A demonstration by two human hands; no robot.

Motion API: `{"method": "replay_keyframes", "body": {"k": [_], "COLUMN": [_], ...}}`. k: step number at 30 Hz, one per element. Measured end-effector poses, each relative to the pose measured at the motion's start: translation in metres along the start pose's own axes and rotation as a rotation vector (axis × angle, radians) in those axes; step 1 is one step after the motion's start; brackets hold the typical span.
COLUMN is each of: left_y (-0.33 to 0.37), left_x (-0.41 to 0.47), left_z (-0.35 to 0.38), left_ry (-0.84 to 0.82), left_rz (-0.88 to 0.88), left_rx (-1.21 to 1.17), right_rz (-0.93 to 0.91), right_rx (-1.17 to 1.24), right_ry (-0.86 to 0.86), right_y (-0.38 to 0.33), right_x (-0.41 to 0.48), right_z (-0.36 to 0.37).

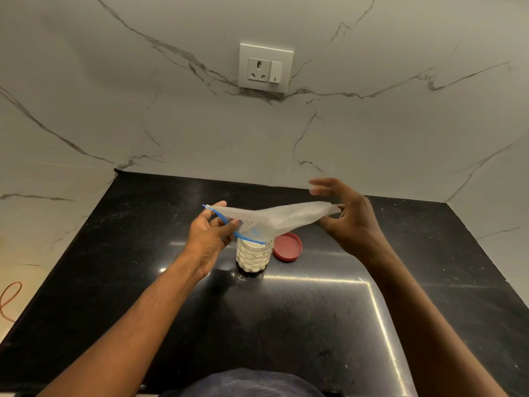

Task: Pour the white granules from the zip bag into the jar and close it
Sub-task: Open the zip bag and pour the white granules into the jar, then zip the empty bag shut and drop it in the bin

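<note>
While stretched between both hands, the bag (274, 217) is held over the jar (253, 255).
Bag: nearly flat, blue zip end dipped at jar mouth.
L hand (210, 233): pinched on zip end.
R hand (347, 216): bag's far corner pinched, other fingers spread.
Jar: upright on worktop (315, 325), white granules inside.
Lid (287, 247): red, laid just beside jar.

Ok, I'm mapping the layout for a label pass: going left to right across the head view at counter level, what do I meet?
Orange cord at the far left edge, left hand gripping the zip end of the bag, jar of white granules, red lid lying on the black counter, right hand holding the bag's bottom end.
</note>
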State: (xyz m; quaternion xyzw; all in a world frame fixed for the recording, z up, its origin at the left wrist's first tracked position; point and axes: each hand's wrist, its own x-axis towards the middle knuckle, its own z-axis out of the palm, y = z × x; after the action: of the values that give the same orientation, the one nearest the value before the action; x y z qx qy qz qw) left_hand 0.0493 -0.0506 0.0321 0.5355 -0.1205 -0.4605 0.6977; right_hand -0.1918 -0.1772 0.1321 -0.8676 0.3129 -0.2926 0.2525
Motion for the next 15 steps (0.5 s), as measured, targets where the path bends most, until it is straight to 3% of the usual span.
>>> {"method": "replay_keyframes", "body": {"k": [3,10,15], "left_y": [0.001,0.037,0.092], "left_x": [-0.003,-0.005,-0.012], "left_z": [0.004,0.023,0.041], "left_ry": [-0.041,-0.106,-0.153], "left_rz": [0.034,0.210,0.446], "left_rx": [0.039,0.113,0.325], "right_rz": [0.007,0.258,0.578], "right_rx": [0.040,0.346,0.677], "right_ry": [0.099,0.307,0.210], "right_y": [0.003,0.013,0.018], "right_x": [0.001,0.003,-0.008], "right_z": [0.007,0.006,0.017]}}
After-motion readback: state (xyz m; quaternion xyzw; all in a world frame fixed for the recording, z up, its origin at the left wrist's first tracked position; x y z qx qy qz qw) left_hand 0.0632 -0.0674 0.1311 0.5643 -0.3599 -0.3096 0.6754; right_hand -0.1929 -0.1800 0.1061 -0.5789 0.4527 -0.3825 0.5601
